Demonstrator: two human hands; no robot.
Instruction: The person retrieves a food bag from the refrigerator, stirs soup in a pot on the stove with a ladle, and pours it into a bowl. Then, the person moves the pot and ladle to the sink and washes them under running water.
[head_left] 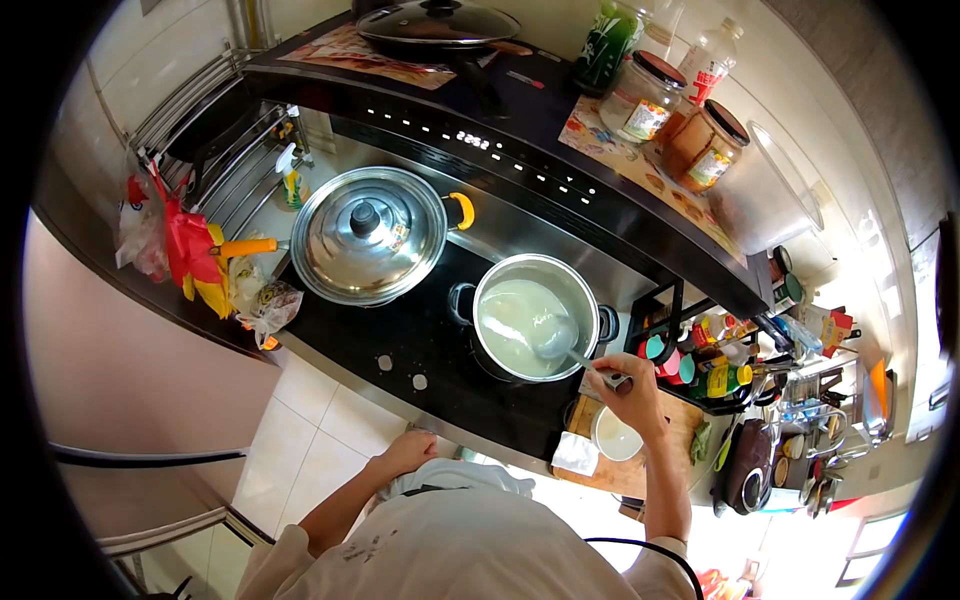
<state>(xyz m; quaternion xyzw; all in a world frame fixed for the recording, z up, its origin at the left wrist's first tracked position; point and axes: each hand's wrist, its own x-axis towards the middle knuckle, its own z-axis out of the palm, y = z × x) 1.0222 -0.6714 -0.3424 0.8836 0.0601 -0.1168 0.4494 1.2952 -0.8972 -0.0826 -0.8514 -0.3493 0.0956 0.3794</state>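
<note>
My right hand (634, 392) is closed around the handle of a ladle (556, 338). The ladle's bowl dips into a pale, cloudy liquid (515, 310) inside a steel pot (490, 360) with dark side handles, which stands on the black stovetop (440, 345). My left hand (408, 452) hangs by my waist near the stove's front edge, its fingers curled into a loose fist with nothing visible in it. Beneath my right wrist, a white bowl (616, 436) sits on a wooden board (655, 420), beside a folded white cloth or tissue (575, 454).
A large lidded pan (370, 240) takes up the stove's left side. Above runs the range hood (480, 145), bearing a covered frying pan (437, 22) and several jars. Bottles crowd a rack (690, 350) at right. Red and yellow bags (193, 250) hang at left.
</note>
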